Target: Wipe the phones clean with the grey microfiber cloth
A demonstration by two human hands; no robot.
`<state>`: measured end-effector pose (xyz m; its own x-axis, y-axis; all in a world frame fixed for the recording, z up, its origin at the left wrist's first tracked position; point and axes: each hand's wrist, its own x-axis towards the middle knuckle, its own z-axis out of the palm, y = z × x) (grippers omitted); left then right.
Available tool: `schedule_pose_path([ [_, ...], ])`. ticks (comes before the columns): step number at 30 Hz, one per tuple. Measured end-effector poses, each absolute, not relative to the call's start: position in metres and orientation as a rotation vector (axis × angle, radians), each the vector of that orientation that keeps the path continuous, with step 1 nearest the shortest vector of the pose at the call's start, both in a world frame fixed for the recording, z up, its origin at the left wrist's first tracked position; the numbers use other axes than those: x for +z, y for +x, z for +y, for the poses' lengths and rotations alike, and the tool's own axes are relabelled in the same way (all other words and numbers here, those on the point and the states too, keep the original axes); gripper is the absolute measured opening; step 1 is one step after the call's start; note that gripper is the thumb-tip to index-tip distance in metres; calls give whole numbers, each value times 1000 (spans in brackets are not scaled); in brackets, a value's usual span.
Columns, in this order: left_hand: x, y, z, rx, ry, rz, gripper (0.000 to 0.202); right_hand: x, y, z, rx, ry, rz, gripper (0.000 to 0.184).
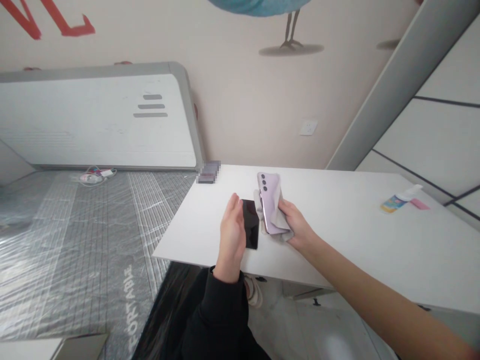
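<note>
"Looking at the middle of the frame, what do we hold?"
"Our right hand [299, 223] grips a lilac phone [267, 206] with a grey cloth [279, 217], fingers curled in at its right side, the camera lenses facing us."
"And our left hand [231, 235]?"
"Its fingers stretch straight, beside a dark flat device [252, 230] on the white table [337, 210]; we cannot tell whether they touch it."
"What do we see at the frame's right?"
"A bottle [394, 203], next to a pink item [420, 204]."
</note>
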<state>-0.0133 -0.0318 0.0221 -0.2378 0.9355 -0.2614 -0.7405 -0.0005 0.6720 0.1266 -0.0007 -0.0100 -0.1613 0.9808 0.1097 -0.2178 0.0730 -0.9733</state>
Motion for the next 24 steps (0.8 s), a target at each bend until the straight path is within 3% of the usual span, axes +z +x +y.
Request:
schedule_pose_path([
  [4, 17, 9, -34, 1399, 402, 732, 16, -7, 110, -13, 1369, -886, -1104, 39],
  [11, 24, 24, -45, 1416, 171, 512, 41, -5, 97, -18, 1110, -897, -1263, 60],
  [16, 28, 18, -47, 1459, 53, 500, 44, 3, 96, -17, 912, -921, -1419, 46],
  [24, 26, 11, -44, 1392, 0, 464, 43, -4, 105, 5, 984, -994, -1463, 45],
])
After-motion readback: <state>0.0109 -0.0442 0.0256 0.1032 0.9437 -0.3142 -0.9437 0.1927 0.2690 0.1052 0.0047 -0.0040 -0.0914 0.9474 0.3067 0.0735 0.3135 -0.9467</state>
